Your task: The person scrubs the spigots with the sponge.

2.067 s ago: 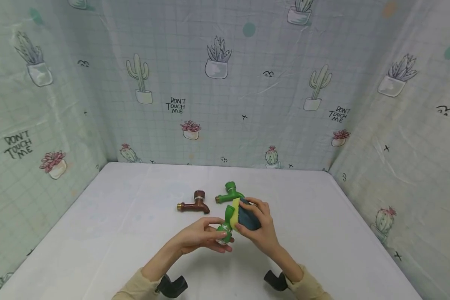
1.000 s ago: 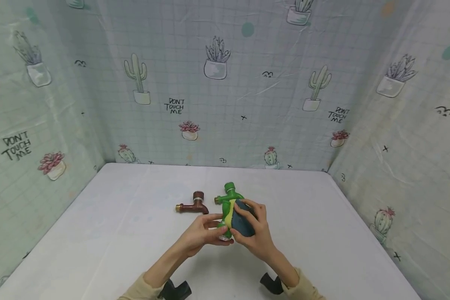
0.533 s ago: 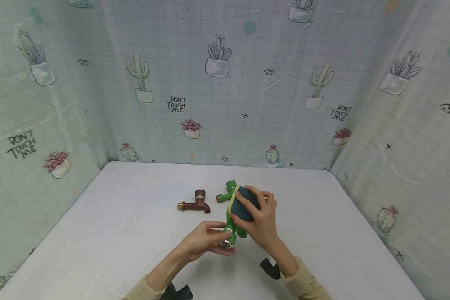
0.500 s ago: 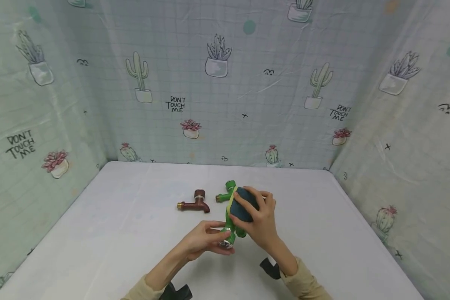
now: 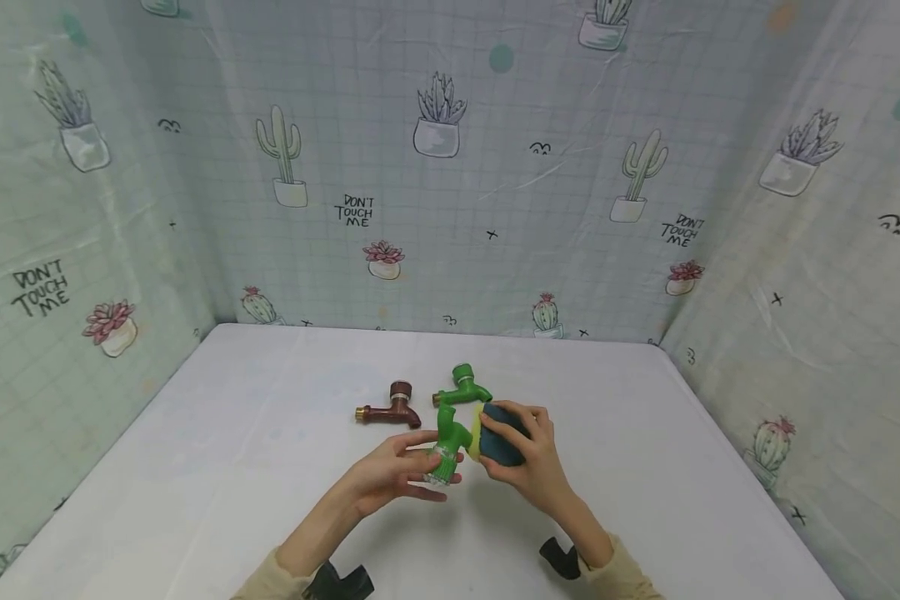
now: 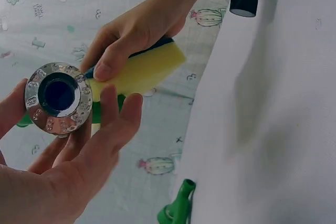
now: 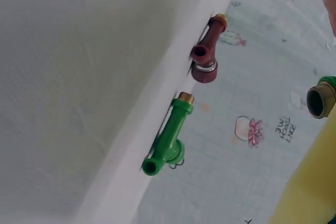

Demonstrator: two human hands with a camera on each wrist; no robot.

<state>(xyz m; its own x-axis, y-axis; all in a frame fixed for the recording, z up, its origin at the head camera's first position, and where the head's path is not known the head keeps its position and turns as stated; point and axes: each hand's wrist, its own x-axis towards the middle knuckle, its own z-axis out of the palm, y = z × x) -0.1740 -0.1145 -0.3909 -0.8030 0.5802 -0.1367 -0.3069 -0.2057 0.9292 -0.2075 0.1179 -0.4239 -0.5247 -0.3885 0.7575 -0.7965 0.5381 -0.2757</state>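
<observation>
My left hand [image 5: 386, 477] holds a green tap [image 5: 447, 432] above the table by its ribbed knob, spout upward. In the left wrist view the knob's chrome end [image 6: 39, 98] faces the camera. My right hand [image 5: 538, 468] grips a sponge [image 5: 504, 440] with a yellow side and a dark blue side. Its yellow face is at the tap's right-hand end; whether they touch is unclear. The right wrist view shows the tap's brass threaded end [image 7: 318, 102] close by the yellow sponge face [image 7: 310, 177].
A brown tap [image 5: 390, 413] with a brass end lies on the white table [image 5: 270, 467] beyond my hands. To its right lies a second green tap [image 5: 465, 390]. Patterned cloth walls [image 5: 435, 233] stand around the table's back and sides.
The sponge has moved down and slightly right from the upper part of the held tap to its right-hand end. My left hand has shifted a little left and turned the tap, its spout now in sight.
</observation>
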